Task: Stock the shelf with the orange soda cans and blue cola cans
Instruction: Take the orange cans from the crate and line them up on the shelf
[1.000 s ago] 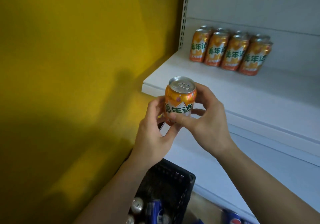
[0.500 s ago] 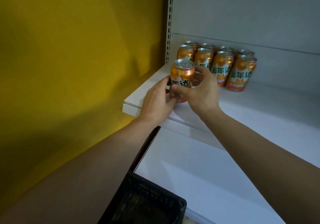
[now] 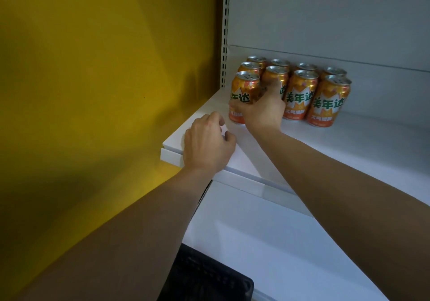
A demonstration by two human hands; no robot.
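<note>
The orange aluminium soda can [image 3: 244, 96], gripped by the right hand [image 3: 260, 112], is being set on the white metal shelf [image 3: 349, 147], ideally flush with the stocked orange cans [image 3: 300, 98], the empty left hand [image 3: 207, 144] being held loosely curled.

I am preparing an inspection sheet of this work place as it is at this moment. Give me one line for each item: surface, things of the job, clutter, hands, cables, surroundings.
Surface: white upper shelf, bearing cans at its back left; lower shelf beneath it.
Job's things: eight orange soda cans upright in two rows of four; ninth can upright in front of the left column, in the right hand; blue cola cans, nothing seen.
Clutter: nothing seen.
Hands: right hand grips the ninth can; left hand holds nothing, fingers loosely curled, at the shelf's front corner.
Cables: nothing seen.
Surroundings: yellow wall at left; slotted upright; black basket below.
</note>
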